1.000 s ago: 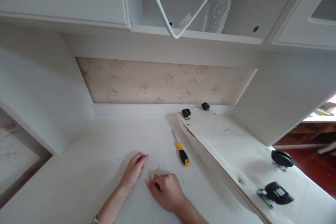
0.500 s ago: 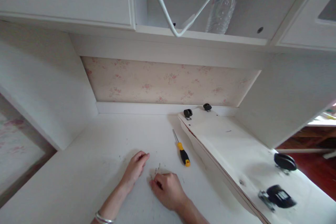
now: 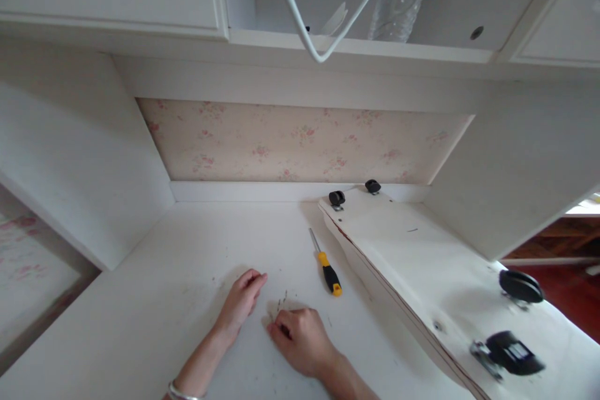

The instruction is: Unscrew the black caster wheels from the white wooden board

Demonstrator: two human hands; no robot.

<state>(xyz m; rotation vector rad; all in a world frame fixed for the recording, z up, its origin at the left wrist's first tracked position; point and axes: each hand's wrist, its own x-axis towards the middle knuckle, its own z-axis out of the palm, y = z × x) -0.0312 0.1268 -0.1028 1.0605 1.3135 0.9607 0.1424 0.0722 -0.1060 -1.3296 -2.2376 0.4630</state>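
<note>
My left hand rests on the white desktop with its fingers curled inward. Close by, slightly nearer and to the right, lies my right hand, thumb and fingers pressed together. Whatever either hand may hold is hidden. Several small dark pieces, perhaps screws, are scattered just beyond my right fingertips. Beyond that hand, to the right, a yellow-and-black screwdriver lies untouched, shaft pointing away from me.
A white panel with black caster wheels stands on the right. Overhead, a white cable loops down in front of a shelf holding a clear plastic bottle. White side walls border the desktop.
The camera view has shifted slightly. Both hands keep the same pose and place on the desktop, and the screwdriver still lies where it was.
</note>
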